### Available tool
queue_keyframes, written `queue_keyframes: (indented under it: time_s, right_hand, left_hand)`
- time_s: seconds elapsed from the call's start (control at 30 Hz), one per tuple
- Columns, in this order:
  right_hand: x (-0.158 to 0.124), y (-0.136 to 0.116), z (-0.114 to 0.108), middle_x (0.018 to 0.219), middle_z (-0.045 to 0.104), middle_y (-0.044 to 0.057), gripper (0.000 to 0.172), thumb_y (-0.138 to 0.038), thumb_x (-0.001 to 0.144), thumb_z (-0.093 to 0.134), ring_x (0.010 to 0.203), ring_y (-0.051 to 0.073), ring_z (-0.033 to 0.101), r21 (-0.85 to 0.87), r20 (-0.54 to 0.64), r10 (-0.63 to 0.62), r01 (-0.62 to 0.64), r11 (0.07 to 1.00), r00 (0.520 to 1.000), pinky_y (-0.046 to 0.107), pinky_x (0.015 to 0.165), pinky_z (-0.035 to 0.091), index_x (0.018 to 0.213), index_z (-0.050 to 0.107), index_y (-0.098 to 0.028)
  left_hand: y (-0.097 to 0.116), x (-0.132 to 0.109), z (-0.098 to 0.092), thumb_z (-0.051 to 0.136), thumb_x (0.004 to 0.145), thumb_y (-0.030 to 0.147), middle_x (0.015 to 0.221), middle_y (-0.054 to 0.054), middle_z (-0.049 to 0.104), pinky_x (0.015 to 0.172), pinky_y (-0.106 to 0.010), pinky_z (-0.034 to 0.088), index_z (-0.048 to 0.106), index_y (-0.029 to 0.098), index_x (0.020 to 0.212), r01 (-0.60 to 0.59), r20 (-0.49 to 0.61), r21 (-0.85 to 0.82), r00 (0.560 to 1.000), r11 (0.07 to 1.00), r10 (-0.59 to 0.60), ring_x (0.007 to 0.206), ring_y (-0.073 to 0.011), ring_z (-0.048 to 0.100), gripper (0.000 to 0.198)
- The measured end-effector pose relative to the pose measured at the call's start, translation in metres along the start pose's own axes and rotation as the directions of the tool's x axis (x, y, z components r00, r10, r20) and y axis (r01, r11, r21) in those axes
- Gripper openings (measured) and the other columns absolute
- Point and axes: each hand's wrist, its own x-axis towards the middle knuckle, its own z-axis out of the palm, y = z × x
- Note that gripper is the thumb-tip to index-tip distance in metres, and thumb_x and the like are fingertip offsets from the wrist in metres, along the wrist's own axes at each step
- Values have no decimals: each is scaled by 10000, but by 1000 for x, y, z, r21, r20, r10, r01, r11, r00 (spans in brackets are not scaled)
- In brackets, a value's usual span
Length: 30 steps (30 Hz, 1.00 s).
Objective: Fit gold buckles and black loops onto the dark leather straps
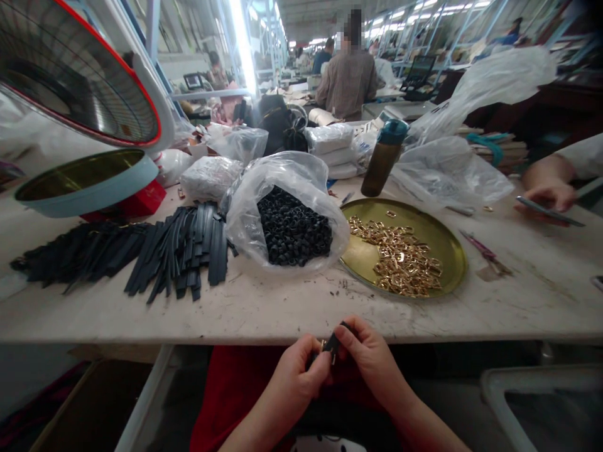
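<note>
Below the table's front edge, my left hand and my right hand meet over my lap. Together they pinch a short black strap with a small gold buckle on it. On the table above them lies a round gold tray with several gold buckles. Left of the tray, a clear plastic bag holds many small black loops. Further left lie piles of flat black straps.
A brown bottle with a teal cap stands behind the tray. A desk fan and a light-blue tin lid sit at left. Another person's hand holds a thin tool at right. Pink-handled snips lie right of the tray.
</note>
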Motion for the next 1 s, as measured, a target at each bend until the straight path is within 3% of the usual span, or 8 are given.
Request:
queue_keyframes:
  time_s: [0.07,0.13,0.23,0.33,0.53,0.7,0.87,1.0]
  right_hand:
    - [3,-3,0,518,463,-48,323,-494,754,567,477,115,426,41,20,18,-19,999,1000,235,467,339,658,490,-195]
    - [2,-7,-2,536,478,-36,281,-441,768,572,504,124,441,-66,-3,-120,119,991,993,246,492,352,641,513,-197]
    - [-1,-11,-6,600,561,1,164,-311,776,587,581,155,499,-287,85,-424,430,856,902,278,569,385,644,585,-215]
    - [-2,-14,-8,653,606,13,79,-252,762,603,623,166,529,-329,154,-523,543,773,838,287,607,399,687,618,-232]
    - [0,-17,-4,532,424,-48,309,-453,714,620,505,110,394,-143,-27,-208,202,969,978,223,477,315,596,493,-197]
    - [-3,-19,-3,614,465,-25,311,-474,750,583,576,117,421,-36,76,-210,214,976,975,229,537,338,669,533,-178]
    - [4,-21,0,595,484,-42,351,-479,672,672,553,104,436,219,142,-9,-23,975,990,218,530,353,668,475,-189]
    - [14,-20,3,598,508,-50,336,-450,657,699,543,96,447,228,157,41,-77,971,987,206,516,347,678,495,-184]
  left_hand:
    - [4,2,-2,456,760,397,516,48,494,400,-191,253,429,188,667,37,31,-44,999,998,-36,388,-60,346,231]
    - [6,4,-3,473,749,401,513,46,506,404,-187,255,420,189,663,64,45,-81,997,995,-60,388,-57,354,234]
    - [8,8,-3,504,729,407,505,51,501,407,-183,259,414,192,654,82,34,-104,996,991,-79,394,-57,358,245]
    - [7,8,-1,516,722,421,480,62,464,402,-182,252,406,197,634,39,-15,-88,999,995,-41,394,-60,342,265]
    - [0,10,-7,560,708,465,460,61,464,414,-195,248,405,203,606,-22,24,18,999,1000,22,407,-73,345,321]
    - [1,27,-12,577,689,457,442,73,419,449,-210,260,365,213,580,-38,-63,154,997,987,48,441,-93,355,341]
    - [12,24,-10,520,743,448,515,50,443,498,-225,293,403,204,614,-64,-57,238,995,969,80,512,-116,386,300]
    - [21,12,-13,475,784,296,687,3,534,611,-230,357,499,180,718,-152,4,222,988,963,155,656,-140,456,136]
